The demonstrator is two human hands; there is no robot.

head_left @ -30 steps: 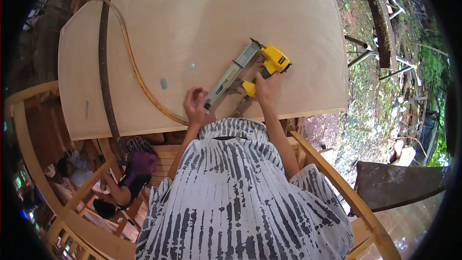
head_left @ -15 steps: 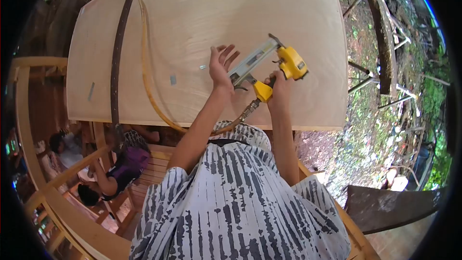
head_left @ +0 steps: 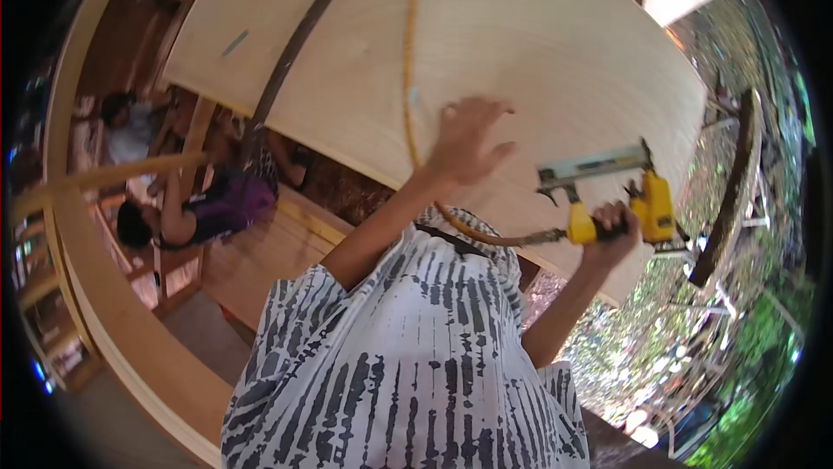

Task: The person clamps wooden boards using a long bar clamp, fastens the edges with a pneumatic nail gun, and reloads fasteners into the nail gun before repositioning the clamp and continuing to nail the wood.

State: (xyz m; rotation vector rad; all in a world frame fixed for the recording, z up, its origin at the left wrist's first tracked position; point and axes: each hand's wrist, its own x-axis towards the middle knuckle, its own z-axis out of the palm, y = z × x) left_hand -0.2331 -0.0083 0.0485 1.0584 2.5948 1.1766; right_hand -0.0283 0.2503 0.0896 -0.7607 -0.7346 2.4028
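Note:
My right hand [head_left: 613, 235] is wrapped round the black grip of a yellow nail gun [head_left: 657, 207]. The gun's grey magazine [head_left: 594, 165] points left, over the right part of a pale wooden panel [head_left: 347, 78]. A yellow-brown air hose [head_left: 408, 78] joins the gun's handle by a metal coupling [head_left: 542, 237] and runs away across the panel. My left hand [head_left: 471, 141] holds nothing; its fingers are spread over the panel, beside the hose. Whether it touches the panel I cannot tell.
A dark strip [head_left: 299, 39] crosses the panel's left part. Two people sit at the left, one in purple and black [head_left: 230, 204], one in a light shirt [head_left: 130, 135]. Wooden frame beams [head_left: 130, 343] stand at the lower left. A rough plank [head_left: 733, 196] is at the right.
The view has swung round. My right hand has carried the nail gun to the right, away from my left hand. My left hand has left the magazine and spread its fingers.

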